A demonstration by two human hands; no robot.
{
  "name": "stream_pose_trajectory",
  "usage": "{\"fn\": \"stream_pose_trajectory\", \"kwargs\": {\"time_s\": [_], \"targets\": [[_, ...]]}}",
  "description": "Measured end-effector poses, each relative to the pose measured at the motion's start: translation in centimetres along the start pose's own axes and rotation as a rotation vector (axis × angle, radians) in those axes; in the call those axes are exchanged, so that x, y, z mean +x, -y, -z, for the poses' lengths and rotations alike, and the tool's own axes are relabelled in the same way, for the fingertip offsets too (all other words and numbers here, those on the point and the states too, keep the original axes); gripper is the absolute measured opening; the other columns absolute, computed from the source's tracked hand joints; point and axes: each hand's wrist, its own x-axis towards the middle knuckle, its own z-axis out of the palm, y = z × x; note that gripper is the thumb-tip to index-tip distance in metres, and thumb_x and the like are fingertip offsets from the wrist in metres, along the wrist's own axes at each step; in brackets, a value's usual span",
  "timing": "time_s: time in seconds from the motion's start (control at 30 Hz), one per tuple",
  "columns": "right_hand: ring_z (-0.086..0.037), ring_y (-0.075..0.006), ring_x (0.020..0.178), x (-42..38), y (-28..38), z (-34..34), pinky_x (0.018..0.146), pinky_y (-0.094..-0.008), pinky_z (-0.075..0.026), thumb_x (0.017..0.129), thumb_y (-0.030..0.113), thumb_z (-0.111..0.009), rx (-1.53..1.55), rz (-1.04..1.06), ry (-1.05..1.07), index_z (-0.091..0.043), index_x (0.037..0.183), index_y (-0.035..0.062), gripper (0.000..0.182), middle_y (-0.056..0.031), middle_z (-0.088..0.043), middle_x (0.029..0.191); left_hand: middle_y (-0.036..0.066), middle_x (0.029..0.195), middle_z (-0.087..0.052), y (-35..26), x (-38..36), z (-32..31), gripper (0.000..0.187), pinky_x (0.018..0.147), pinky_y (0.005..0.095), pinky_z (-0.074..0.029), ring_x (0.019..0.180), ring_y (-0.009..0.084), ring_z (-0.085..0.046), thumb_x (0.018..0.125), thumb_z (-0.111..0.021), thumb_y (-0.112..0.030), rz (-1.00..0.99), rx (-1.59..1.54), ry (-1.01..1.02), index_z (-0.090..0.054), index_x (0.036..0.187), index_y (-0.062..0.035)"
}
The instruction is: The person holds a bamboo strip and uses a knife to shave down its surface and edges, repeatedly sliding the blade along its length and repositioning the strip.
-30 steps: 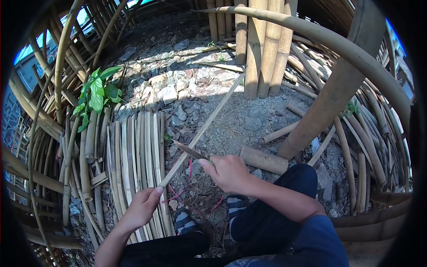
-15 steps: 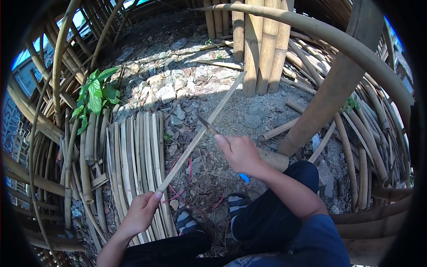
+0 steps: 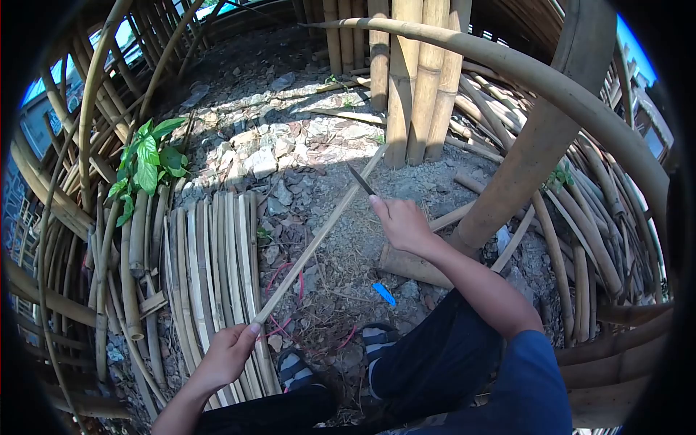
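My left hand [image 3: 230, 354] is closed around the near end of a long, pale bamboo strip [image 3: 313, 245], which slants up and away to the right. In my right hand [image 3: 403, 223] is a knife [image 3: 360, 180]; its handle is hidden in my fingers. The dark blade points up and left and overlaps the strip near its far end. Under and beside my left hand lies a row of split bamboo strips [image 3: 217, 268], side by side on the ground.
Thick upright bamboo poles [image 3: 409, 94] stand ahead, and a leaning pole [image 3: 529, 145] rises at the right. A curved pole [image 3: 507, 54] arches overhead. A bamboo log [image 3: 413, 267] lies beyond my right knee. Pink string [image 3: 297, 286] and a blue scrap [image 3: 384, 293] lie near my feet.
My right hand and the knife have moved right and up, further along the strip toward its far end. My left hand keeps its hold; the view has shifted slightly.
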Motion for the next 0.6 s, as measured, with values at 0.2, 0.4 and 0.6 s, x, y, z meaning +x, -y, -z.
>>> {"fn": "stream_pose_trajectory", "kwargs": {"time_s": [0.2,0.4,0.6], "targets": [[-0.065,-0.0468,0.073,-1.7,2.5,0.7,0.075,-0.0568,-0.051,0.104,0.049,-0.038,-0.042,0.169,0.075,-0.067,0.078,-0.0005,0.063,-0.0263,-0.064,0.071,-0.005,0.057,-0.040,-0.5,-0.2,0.2,0.051,0.050,0.0290,-0.031,0.054,0.0069,-0.035,0.107,-0.045,-0.041,0.039,-0.094,0.020,-0.056,0.076,-0.0018],[-0.065,-0.0477,0.075,2.4,-0.4,3.2,0.075,-0.0565,-0.051,0.104,0.050,-0.037,-0.103,0.071,0.030,-0.066,0.079,-0.0005,0.063,-0.0264,-0.064,0.072,-0.007,0.058,-0.037,-0.2,0.5,0.2,0.046,0.046,0.0254,-0.026,0.050,0.0053,-0.031,0.108,-0.044,-0.039,0.080,-0.116,0.046,-0.049,0.074,-0.0088],[-0.067,-0.0475,0.080,3.4,-2.9,1.7,0.078,-0.0565,-0.052,0.104,0.052,-0.034,-0.069,-0.020,-0.086,-0.071,0.085,-0.0010,0.067,-0.0263,-0.068,0.079,-0.007,0.058,-0.037,-0.6,0.0,-0.2,0.046,0.046,0.0255,-0.025,0.050,0.0052,-0.030,0.108,-0.044,-0.038,0.027,-0.113,0.041,-0.049,0.073,-0.0090]]}}
